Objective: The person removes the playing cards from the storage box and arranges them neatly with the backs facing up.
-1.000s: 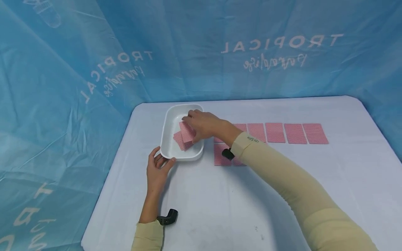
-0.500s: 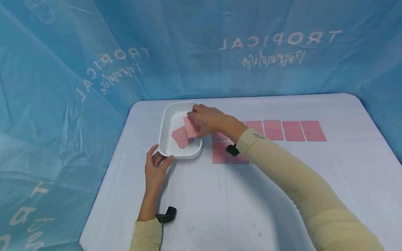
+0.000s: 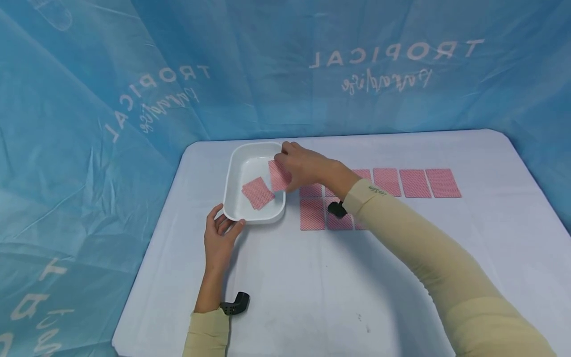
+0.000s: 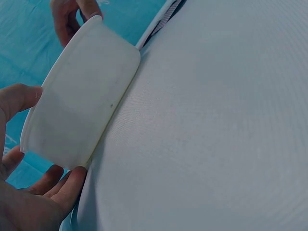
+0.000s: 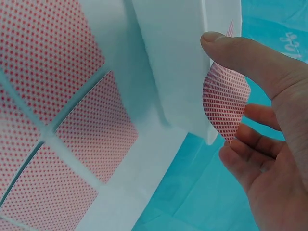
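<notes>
You're facing blue sheeting (image 3: 267, 59), hung across the front and both sides, creased and slightly glossy on your left. Pale lettering (image 3: 397, 52) reads mirrored: "TROPICAL" over "Paradise", repeated on the left stretch. More cut-off letters (image 3: 31, 302) sit at your lower left. Pale outline (image 3: 55, 15) at top left is too faint to name, possibly a printed drawing. Your table (image 3: 276, 277) has a white covering, rounded far corners, small dark marks (image 3: 363, 322) toward you. Light looks soft, shadows diffuse.
</notes>
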### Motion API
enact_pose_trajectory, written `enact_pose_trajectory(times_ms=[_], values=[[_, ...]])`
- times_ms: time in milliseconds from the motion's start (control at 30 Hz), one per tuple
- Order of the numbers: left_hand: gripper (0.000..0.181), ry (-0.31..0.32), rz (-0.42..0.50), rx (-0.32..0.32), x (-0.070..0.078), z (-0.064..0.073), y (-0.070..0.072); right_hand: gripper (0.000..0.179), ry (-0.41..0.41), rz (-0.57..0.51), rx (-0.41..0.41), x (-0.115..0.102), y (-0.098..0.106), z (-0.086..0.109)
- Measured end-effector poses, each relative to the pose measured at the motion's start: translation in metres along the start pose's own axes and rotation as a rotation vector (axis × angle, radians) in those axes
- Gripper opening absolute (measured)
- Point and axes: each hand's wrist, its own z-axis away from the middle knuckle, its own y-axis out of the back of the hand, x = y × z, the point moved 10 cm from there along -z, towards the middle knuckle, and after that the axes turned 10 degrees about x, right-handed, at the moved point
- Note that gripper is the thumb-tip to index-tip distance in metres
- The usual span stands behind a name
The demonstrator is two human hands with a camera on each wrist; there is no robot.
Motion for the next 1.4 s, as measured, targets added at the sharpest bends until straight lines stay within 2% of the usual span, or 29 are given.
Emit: enact_pose_trajectory(times_ms=[567, 1000, 1400], values=[[0.075, 0.007, -0.004, -0.001, 0.002, -0.001, 0.000, 0.085, -0.061, -0.014, -0.006, 0.029, 0.004, 0.028], [0.074, 0.020, 0.026, -0.011, 0.000, 0.000, -0.001, 0.081, -0.094, -0.023, -0.016, 0.043, -0.002, 0.043], [0.075, -0.001, 0.013, -0.012, 0.002, -0.001, -0.001, 0.087, -0.133, 0.008, -0.019, 0.064, -0.007, 0.065]])
